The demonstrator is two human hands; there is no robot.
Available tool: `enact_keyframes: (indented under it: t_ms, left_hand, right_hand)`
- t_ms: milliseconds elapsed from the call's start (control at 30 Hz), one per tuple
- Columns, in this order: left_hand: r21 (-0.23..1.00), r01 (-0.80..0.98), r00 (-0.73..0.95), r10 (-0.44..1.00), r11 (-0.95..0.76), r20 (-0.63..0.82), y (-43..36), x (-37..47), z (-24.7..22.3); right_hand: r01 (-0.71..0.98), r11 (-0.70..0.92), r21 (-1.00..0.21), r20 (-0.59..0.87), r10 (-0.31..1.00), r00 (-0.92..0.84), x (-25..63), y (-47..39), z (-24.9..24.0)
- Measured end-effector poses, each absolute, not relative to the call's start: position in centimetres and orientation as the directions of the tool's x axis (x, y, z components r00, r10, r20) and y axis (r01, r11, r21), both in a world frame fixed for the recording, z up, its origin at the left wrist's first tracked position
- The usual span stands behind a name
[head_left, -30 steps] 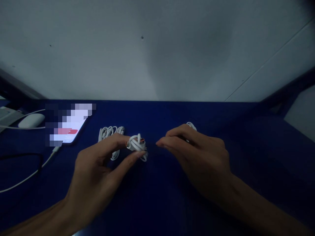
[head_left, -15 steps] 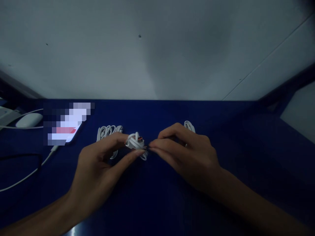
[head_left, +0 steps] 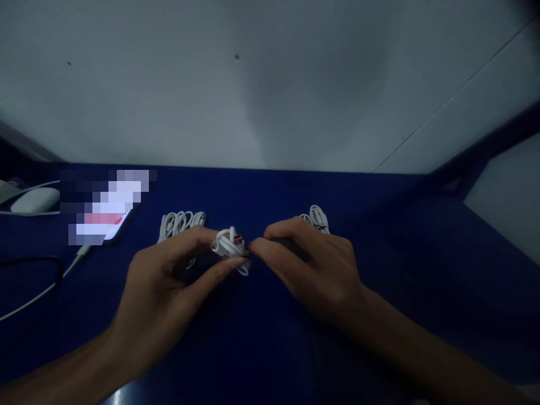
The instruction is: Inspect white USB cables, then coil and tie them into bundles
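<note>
My left hand (head_left: 162, 292) pinches a coiled white USB cable (head_left: 230, 243) between thumb and fingers, above the blue table. Orange shows inside the cable's connector ends. My right hand (head_left: 314, 261) is closed in a pinch, its fingertips right at the coil's right side. Whatever sits between those fingertips is too small and dark to make out. Behind my left hand lies another white cable bundle (head_left: 181, 221), partly covered by the fingers. A further white cable bundle (head_left: 318, 218), with a thin dark tie around it, shows behind my right hand.
At the left, a lit phone (head_left: 120, 216), partly blurred out, has a white charging cable (head_left: 40, 297) plugged into it. A white rounded object (head_left: 36, 201) lies farther left, and a dark cord (head_left: 31, 260) runs nearby. A pale wall (head_left: 177, 101) rises behind the blue table (head_left: 253, 349).
The view has shifted slightly, so everything sits a little farther left. My right hand's fingers have shifted at the coil, and more of the bundle behind that hand shows. My left hand keeps its hold.
</note>
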State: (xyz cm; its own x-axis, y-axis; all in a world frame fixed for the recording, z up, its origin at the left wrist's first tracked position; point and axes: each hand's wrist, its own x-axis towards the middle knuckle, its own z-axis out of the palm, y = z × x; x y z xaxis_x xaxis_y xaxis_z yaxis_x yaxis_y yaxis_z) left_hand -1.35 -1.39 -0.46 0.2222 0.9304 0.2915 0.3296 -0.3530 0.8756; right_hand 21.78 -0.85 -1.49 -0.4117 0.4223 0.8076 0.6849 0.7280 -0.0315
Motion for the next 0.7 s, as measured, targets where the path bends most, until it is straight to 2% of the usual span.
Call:
enact_keyframes:
  t_ms: [167, 400, 700]
  left_hand:
    - [0.866, 0.351, 0.223, 0.930, -0.357, 0.293, -1.4, -1.4, -0.6]
    - [0.842, 0.386, 0.217, 0.924, -0.377, 0.314, -1.7, -1.5, -0.3]
    - [0.847, 0.378, 0.232, 0.924, -0.374, 0.305, -1.6, -1.7, -0.7]
  right_hand:
    - [0.699, 0.710, -0.087, 0.791, 0.476, -0.385, 21.6, -1.0, -1.7]
    - [0.633, 0.680, -0.369, 0.657, 0.673, -0.340, 21.3, -1.6, -0.4]
    - [0.614, 0.687, -0.389, 0.606, 0.693, -0.391, 21.8, -1.4, -0.4]
